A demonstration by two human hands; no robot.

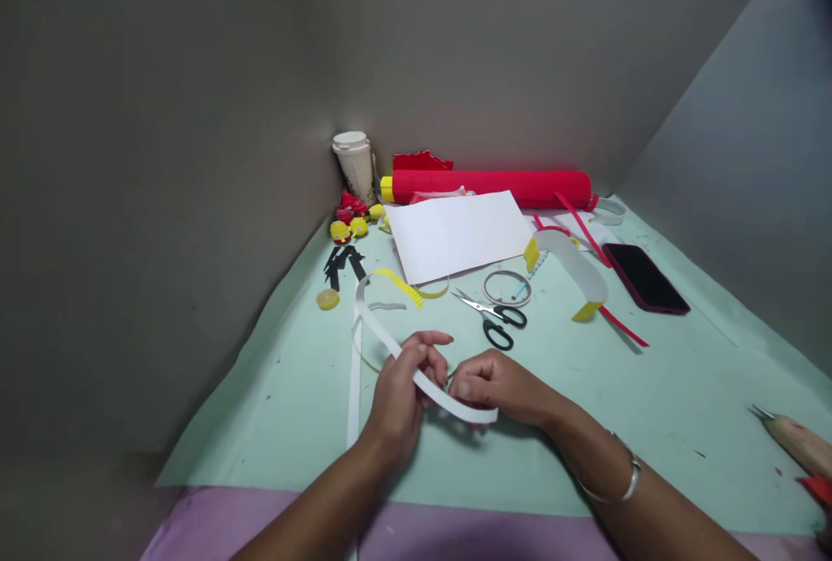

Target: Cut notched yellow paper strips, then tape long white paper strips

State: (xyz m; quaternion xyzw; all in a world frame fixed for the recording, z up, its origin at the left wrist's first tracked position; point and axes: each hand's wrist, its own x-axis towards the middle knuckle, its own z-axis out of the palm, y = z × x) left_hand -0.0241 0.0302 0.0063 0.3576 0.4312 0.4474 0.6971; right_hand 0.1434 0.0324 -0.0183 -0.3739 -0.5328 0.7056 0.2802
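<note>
My left hand (406,383) is closed round a curved white paper strip (383,331), whose far end loops up and to the left. The strip's near end curves under my right hand (490,383). The fingers of my right hand are curled close to the left fingertips; what they pinch, if anything, is hidden. A straight white strip (354,388) lies on the green sheet left of my hands. Beyond my hands are scissors (484,309) with black handles, lying partly open, and a yellow fringed strip (399,285).
White paper (461,236) lies before a red roll (494,186). Around are a paper cup (355,166), black strips (344,264), a tape ring (507,287), a curved grey-white strip with yellow ends (575,266) and a phone (645,277). Another person's hand (802,446) shows at right.
</note>
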